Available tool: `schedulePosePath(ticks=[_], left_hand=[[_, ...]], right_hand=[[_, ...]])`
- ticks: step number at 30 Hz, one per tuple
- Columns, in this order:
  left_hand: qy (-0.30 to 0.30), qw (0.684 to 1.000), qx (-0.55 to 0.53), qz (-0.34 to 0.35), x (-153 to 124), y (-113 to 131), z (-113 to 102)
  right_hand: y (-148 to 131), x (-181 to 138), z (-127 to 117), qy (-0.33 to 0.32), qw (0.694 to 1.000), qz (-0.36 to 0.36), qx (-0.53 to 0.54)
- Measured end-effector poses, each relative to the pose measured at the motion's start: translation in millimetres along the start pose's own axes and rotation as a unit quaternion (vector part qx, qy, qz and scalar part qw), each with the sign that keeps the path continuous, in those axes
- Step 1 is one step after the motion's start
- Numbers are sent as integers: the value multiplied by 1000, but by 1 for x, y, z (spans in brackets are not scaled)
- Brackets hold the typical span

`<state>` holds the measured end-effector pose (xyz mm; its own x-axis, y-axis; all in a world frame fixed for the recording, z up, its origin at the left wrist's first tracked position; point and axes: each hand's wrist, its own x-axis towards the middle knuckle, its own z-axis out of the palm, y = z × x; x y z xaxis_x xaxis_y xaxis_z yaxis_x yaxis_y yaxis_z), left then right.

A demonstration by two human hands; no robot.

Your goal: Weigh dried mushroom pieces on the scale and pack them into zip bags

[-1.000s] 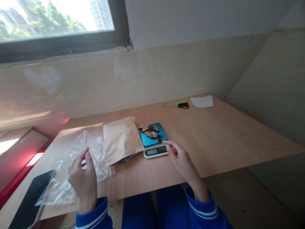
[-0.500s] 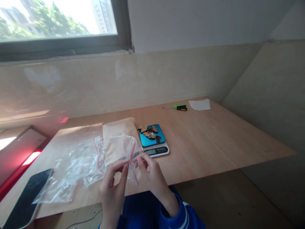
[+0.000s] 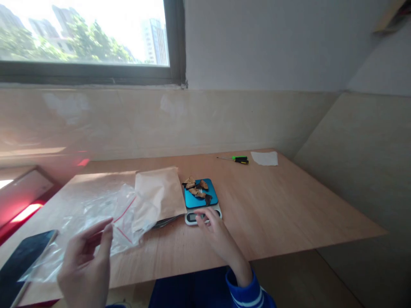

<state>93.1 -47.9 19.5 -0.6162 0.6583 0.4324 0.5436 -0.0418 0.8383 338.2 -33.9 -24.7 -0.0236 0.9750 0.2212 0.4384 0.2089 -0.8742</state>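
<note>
A small digital scale point(image 3: 202, 216) with a blue platform point(image 3: 205, 199) stands mid-table, and several brown dried pieces point(image 3: 195, 188) lie on it. My right hand point(image 3: 215, 233) reaches over the scale's front panel with fingers spread, the tips on its display strip. At the lower left my left hand point(image 3: 84, 267) is raised, thumb and fingers pinched on the edge of a clear zip bag with a red stripe point(image 3: 126, 214). A brown paper pouch point(image 3: 158, 193) lies just left of the scale, partly over the plastic.
More crumpled clear bags point(image 3: 77, 209) spread over the table's left part. A black phone point(image 3: 19, 262) lies at the near left corner. A green-handled screwdriver point(image 3: 238, 159) and a white paper scrap point(image 3: 264, 158) sit at the far right. The wooden table's point(image 3: 289, 205) front edge is close to me.
Both hands held the small zip bag together before me. Now the left hand has swung left with it, and the right hand has let go and moved onto the scale's front.
</note>
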Motion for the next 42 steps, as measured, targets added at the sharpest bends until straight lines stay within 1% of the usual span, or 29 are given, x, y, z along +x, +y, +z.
schedulePosePath(ticks=[1,2,3,5,6,7,9,12,13,14,16,17,18,19,22,23,25,26,28,31,34,36,38,40,42], left_hand=[[-11,1000,22,-3,5,-2,-2],[-3,999,37,-7,10,-5,-3],[-8,999,52,-8,15,-10,-3],[-6,997,81,15,24,-21,0],[10,994,100,36,29,-27,3],[63,989,115,61,34,-34,7],[22,983,147,111,41,-46,16],[-25,964,173,199,44,-58,29],[-53,956,167,235,42,-60,34],[-94,945,158,270,38,-61,38],[-201,912,157,320,30,-64,48],[-241,897,165,331,27,-66,52],[-266,887,173,336,24,-68,57],[-277,882,177,338,23,-71,61],[-285,874,156,361,27,-76,67],[-283,871,145,375,30,-76,67],[-262,869,125,401,38,-70,66],[-243,871,120,410,41,-64,64],[-203,880,119,413,48,-49,62],[-187,888,104,406,54,-23,62],[-203,898,71,384,55,-4,61],[-215,908,49,356,53,1,61],[-224,916,29,331,52,3,59],[-226,921,14,317,50,2,58],[-224,925,6,308,49,1,57]], right_hand=[[4,9,-6,15,999,-8,-36],[9,21,-12,26,996,-15,-81],[13,35,-17,33,991,-19,-128],[21,64,-24,32,974,-13,-224],[25,79,-25,27,968,-10,-249],[29,92,-26,22,964,-8,-265],[36,112,-24,9,960,-10,-281],[46,126,-20,-1,956,-17,-293],[49,128,-20,1,956,-19,-294],[51,128,-20,8,955,-20,-295],[54,128,-23,28,956,-24,-292],[55,128,-25,40,956,-26,-288],[54,127,-27,53,957,-30,-282],[53,126,-30,67,959,-36,-273],[44,118,-36,111,963,-52,-242],[38,114,-38,132,966,-60,-215],[23,102,-37,168,974,-87,-125],[13,95,-36,173,976,-106,-74],[-8,81,-31,147,977,-152,2],[-38,66,-18,67,971,-227,4],[-53,62,-5,26,950,-306,-52],[-55,64,3,17,927,-350,-130],[-53,67,10,21,893,-380,-240],[-50,69,17,39,852,-394,-342],[-48,68,23,52,819,-403,-405]])
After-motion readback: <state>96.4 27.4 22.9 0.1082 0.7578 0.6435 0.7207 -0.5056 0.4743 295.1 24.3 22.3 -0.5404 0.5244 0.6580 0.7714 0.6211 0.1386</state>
